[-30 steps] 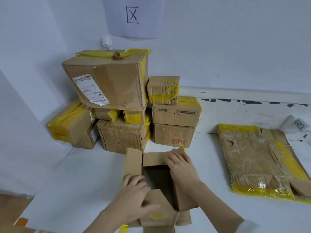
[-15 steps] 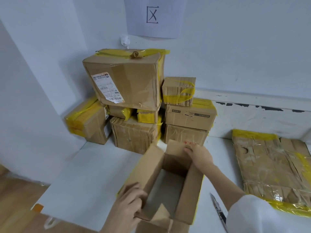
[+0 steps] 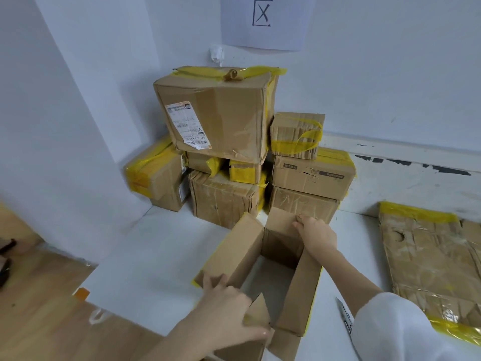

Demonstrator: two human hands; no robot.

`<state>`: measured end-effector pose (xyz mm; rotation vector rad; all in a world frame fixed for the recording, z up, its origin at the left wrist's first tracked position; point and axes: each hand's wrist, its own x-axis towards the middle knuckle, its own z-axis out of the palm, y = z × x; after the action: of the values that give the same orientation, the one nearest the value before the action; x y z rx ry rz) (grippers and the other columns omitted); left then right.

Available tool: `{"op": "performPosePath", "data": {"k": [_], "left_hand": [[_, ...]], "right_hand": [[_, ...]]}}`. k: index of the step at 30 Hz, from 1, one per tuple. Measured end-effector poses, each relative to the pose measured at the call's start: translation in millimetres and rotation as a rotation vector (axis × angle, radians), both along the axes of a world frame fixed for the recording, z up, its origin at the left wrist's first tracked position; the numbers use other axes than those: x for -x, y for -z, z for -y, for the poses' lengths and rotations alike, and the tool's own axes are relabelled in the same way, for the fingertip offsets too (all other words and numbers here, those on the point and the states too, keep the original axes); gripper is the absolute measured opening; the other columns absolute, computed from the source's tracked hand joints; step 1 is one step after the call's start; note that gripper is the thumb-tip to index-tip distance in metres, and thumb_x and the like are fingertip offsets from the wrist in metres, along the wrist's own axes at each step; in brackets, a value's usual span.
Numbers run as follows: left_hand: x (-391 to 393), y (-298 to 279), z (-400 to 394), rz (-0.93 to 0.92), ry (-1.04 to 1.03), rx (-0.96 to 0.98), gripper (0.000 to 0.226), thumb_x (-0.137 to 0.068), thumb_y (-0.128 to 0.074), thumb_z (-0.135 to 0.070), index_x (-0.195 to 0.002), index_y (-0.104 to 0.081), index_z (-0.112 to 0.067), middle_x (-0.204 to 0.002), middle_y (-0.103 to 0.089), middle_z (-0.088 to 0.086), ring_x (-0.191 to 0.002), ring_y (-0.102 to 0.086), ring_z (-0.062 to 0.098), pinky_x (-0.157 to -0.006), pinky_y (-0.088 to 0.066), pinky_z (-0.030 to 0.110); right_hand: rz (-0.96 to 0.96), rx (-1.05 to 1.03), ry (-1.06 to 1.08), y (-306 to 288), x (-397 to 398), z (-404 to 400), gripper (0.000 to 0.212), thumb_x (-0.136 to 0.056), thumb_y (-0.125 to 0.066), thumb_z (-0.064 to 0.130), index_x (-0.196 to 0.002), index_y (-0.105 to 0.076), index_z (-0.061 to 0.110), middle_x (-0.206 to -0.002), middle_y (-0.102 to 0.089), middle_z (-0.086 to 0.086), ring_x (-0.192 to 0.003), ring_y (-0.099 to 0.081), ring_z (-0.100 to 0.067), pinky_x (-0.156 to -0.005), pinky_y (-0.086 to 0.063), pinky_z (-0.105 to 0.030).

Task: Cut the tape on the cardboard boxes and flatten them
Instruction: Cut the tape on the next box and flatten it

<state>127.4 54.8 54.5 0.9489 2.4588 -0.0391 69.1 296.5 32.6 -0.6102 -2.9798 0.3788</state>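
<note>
Head view: on the white desk [image 3: 156, 256], the left hand [image 3: 226, 308] curls its fingers over the near left corner of the opened cardboard box [image 3: 234, 254]; the right hand [image 3: 316, 235] pinches its far flap; flattened cardboard [image 3: 429, 264] lies right.

Matt brown cardboard box [image 3: 260, 259] at lower centre; the stacked boxes [image 3: 221, 121] behind are creased, banded with glossy yellow tape [image 3: 294, 145]. Smooth white tabletop [image 3: 156, 256]; wood-grain floor [image 3: 33, 295] lower left.

Bright, even light, soft shadows, wide-angle bending at edges (slightly soft focus).
</note>
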Motion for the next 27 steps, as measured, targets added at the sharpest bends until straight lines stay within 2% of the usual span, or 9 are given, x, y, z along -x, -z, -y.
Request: {"op": "performPosePath", "data": {"k": [3,7,9,13,15,18,21,24,27], "left_hand": [[-2.1,4.6,-11.7,-0.159,-0.018,0.030,0.044,-0.095,-0.034,-0.053,-0.114,-0.055,-0.020,-0.113,-0.062,0.013,-0.127,-0.035,0.035,-0.099,-0.009,0.060],[3.4,7.6,-6.8,-0.196,0.102,0.003,0.047,-0.098,-0.033,-0.047,-0.143,-0.022,-0.043,-0.113,-0.065,0.009,-0.119,-0.050,0.033,-0.105,0.003,0.064],[3.7,9.6,-0.2,-0.304,0.221,-0.098,0.043,-0.097,-0.041,-0.044,-0.140,-0.033,-0.044,-0.095,-0.068,0.005,-0.096,-0.063,0.025,-0.109,-0.001,0.063],[6.1,22.1,14.4,-0.680,0.424,-0.432,0.013,-0.084,-0.064,-0.032,-0.089,-0.070,-0.042,-0.049,-0.051,-0.011,-0.040,-0.051,0.006,-0.093,-0.050,0.041],[8.1,31.0,21.5,-0.713,0.423,-0.576,0.017,-0.086,-0.055,-0.036,-0.083,-0.072,-0.038,-0.053,-0.053,-0.013,-0.047,-0.055,0.003,-0.096,-0.044,0.039],[4.1,45.1,35.7,-0.647,0.268,-0.801,0.021,-0.083,-0.058,-0.042,-0.087,-0.074,-0.028,-0.088,-0.065,-0.008,-0.099,-0.062,0.007,-0.097,-0.033,0.044],[-8.4,61.5,49.4,-0.526,-0.199,-0.995,0.038,-0.069,-0.076,-0.043,-0.102,-0.059,-0.037,-0.137,-0.036,-0.001,-0.139,-0.021,0.009,-0.107,-0.028,0.041],[-12.7,69.4,50.8,-0.315,-0.480,-1.154,0.087,-0.049,-0.090,-0.015,-0.105,-0.041,-0.059,-0.147,-0.010,-0.002,-0.137,-0.025,0.014,-0.103,-0.030,0.036],[-5.9,75.3,47.0,-0.191,-0.527,-1.184,0.089,-0.051,-0.090,-0.002,-0.102,-0.039,-0.055,-0.143,-0.025,-0.002,-0.126,-0.045,0.015,-0.100,-0.042,0.026]], "right_hand": [[-0.024,0.006,-0.008,1.7,-1.4,-1.7,0.034,-0.101,-0.036,0.036,-0.120,-0.056,0.017,-0.102,-0.064,-0.006,-0.093,-0.062,-0.025,-0.071,-0.049,-0.032],[-0.039,-0.003,-0.018,3.9,-1.2,-1.8,0.032,-0.101,-0.036,0.035,-0.117,-0.056,0.017,-0.096,-0.063,-0.005,-0.089,-0.062,-0.024,-0.065,-0.045,-0.029],[-0.031,-0.008,-0.017,3.7,-1.7,-2.5,0.031,-0.101,-0.036,0.035,-0.116,-0.056,0.016,-0.092,-0.060,-0.005,-0.087,-0.061,-0.025,-0.063,-0.042,-0.029],[-0.002,-0.010,-0.035,1.0,-4.2,-3.9,0.031,-0.101,-0.036,0.034,-0.114,-0.055,0.014,-0.091,-0.058,-0.005,-0.089,-0.061,-0.025,-0.065,-0.043,-0.029],[0.021,0.042,-0.085,-2.9,-3.8,-8.5,0.031,-0.102,-0.035,0.031,-0.114,-0.055,0.012,-0.098,-0.061,-0.009,-0.094,-0.060,-0.028,-0.071,-0.046,-0.032],[0.094,0.354,-0.258,-10.6,-6.2,-26.7,0.028,-0.102,-0.034,0.021,-0.121,-0.051,0.009,-0.110,-0.055,-0.006,-0.105,-0.055,-0.027,-0.076,-0.044,-0.023],[0.217,0.917,-0.211,-17.5,-22.8,-50.0,0.043,-0.100,-0.037,0.040,-0.141,-0.036,0.027,-0.131,-0.048,0.008,-0.112,-0.054,-0.017,-0.077,-0.051,-0.018],[0.254,1.239,-0.131,0.3,-39.3,-70.5,0.032,-0.102,-0.032,0.036,-0.132,-0.042,0.034,-0.129,-0.059,0.001,-0.101,-0.065,-0.017,-0.080,-0.052,-0.028],[0.352,1.097,-0.307,30.3,-50.2,-78.6,0.055,-0.096,-0.041,-0.004,-0.142,-0.027,0.023,-0.151,-0.034,-0.005,-0.132,-0.042,-0.021,-0.097,-0.040,-0.031]]}}
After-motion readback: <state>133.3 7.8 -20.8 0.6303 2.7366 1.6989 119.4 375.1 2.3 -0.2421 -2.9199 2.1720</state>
